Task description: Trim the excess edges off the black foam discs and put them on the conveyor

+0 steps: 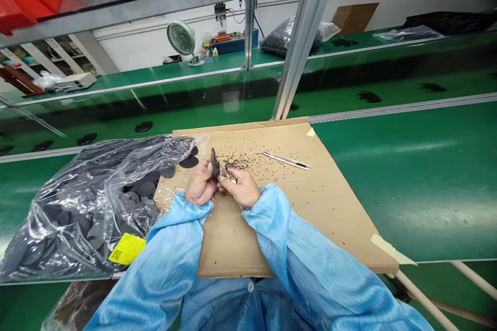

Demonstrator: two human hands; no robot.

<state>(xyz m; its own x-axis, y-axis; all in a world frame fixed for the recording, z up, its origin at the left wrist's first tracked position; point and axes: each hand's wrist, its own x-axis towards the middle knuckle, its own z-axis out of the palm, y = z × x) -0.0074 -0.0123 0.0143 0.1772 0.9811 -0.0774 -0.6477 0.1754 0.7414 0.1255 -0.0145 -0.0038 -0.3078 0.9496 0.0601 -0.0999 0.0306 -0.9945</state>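
Note:
My left hand [200, 183] is closed on a black disc-like part [215, 164], held up nearly edge-on above the cardboard sheet [233, 248]. Close beside it, my right hand [244, 189] grips a small pair of nippers [230, 174] with yellowish handles, their jaws near the part; whether they touch it I cannot tell. Small black scraps [243, 161] lie scattered over the cardboard just beyond my hands. To the right of the scraps rests a slim utility knife [287, 160]. Loose black discs [189, 161] lie to the left of my left hand.
A large clear plastic bag [89, 201] full of dark discs, with a yellow label [127, 249], stands at the left. Beyond the cardboard runs a green conveyor belt [217, 106] carrying dark parts [369, 96]. A metal post [298, 51] rises behind the cardboard.

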